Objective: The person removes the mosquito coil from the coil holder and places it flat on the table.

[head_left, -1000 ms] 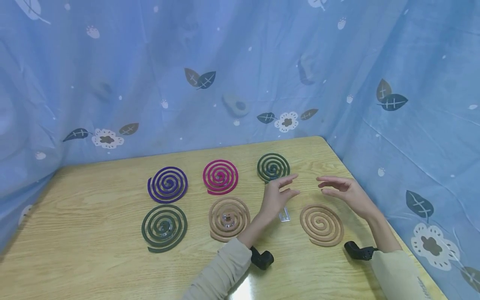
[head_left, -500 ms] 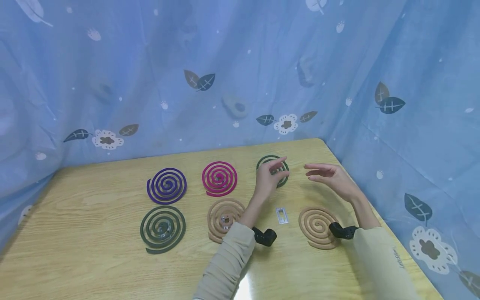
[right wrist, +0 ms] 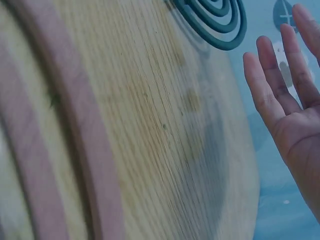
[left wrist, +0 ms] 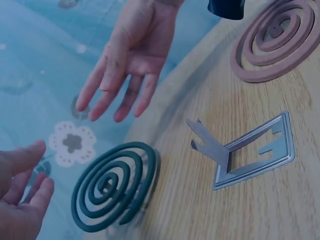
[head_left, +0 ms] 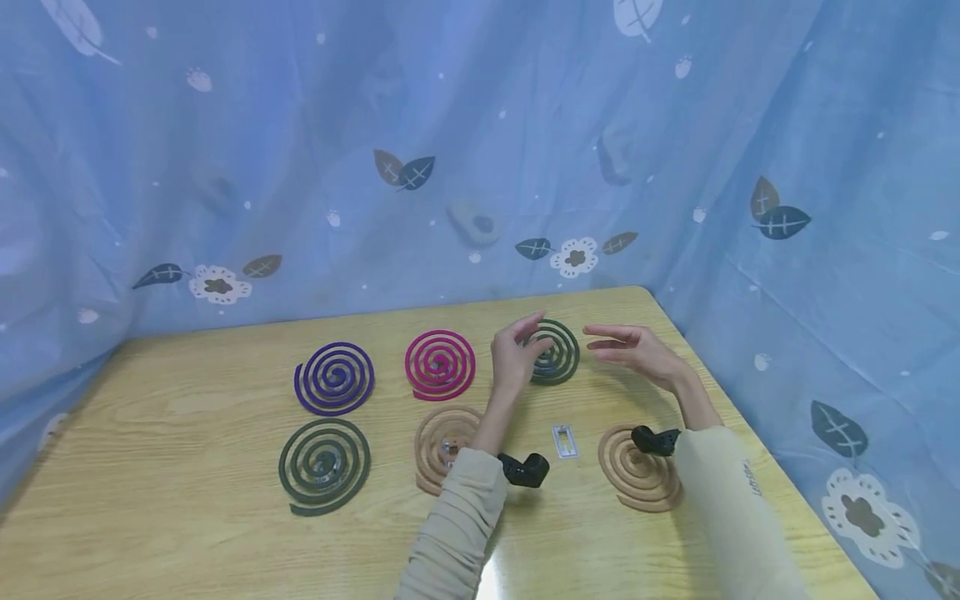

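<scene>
My left hand [head_left: 513, 358] hovers at the left edge of the back-right dark green mosquito coil [head_left: 553, 354], fingers and thumb parted with nothing between them. To that coil's right, my right hand [head_left: 633, 350] hangs in the air, palm facing the left one, fingers loosely extended and holding nothing. The right wrist view shows this palm with spread fingers [right wrist: 270, 90]. Nearer my body lies a small metal coil stand [left wrist: 217, 152], its forked tab bent upright in the left wrist view. A tan mosquito coil [head_left: 628, 471] lies under my right forearm, partly covered by the wrist camera.
Farther left lie a purple coil [head_left: 337, 377], a pink coil [head_left: 440, 364], another dark green coil [head_left: 325, 465] and a tan coil [head_left: 429, 450] partly hidden by my left forearm. Blue patterned curtains [head_left: 315, 208] border the wooden table [head_left: 187, 500] behind and right.
Both hands have moved leftward and farther over the table, from near the metal stand and right tan coil to either side of the back green coil. The coils keep their places.
</scene>
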Demonstrator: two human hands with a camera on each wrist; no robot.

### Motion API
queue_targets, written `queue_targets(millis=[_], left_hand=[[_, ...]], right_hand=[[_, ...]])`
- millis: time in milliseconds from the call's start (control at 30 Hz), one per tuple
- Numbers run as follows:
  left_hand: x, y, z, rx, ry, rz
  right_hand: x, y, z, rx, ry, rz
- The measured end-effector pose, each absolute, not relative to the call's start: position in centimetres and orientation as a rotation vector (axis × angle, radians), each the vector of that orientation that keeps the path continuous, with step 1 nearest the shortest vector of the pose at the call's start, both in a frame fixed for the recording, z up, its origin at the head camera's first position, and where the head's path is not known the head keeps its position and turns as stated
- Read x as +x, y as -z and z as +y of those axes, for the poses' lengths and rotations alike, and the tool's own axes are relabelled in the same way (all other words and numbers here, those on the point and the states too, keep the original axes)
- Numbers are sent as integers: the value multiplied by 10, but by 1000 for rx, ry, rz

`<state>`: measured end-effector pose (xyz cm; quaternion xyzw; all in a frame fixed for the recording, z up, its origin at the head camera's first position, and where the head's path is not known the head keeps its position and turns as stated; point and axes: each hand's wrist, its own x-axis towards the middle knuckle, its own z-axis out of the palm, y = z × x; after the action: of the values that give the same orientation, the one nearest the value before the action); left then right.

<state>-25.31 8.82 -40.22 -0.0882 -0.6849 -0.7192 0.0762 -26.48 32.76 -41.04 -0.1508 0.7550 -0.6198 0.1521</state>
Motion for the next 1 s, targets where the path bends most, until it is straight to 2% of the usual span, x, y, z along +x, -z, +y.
queue_targets(millis=[467, 1000], left_hand=[[-256, 419, 90, -31, 2075, -2091], [-255, 431, 86, 89, 2045, -2099]], right_hand=[[-286, 426, 327, -317, 1818, 2091], [-287, 433, 316, -256, 1876, 2069]])
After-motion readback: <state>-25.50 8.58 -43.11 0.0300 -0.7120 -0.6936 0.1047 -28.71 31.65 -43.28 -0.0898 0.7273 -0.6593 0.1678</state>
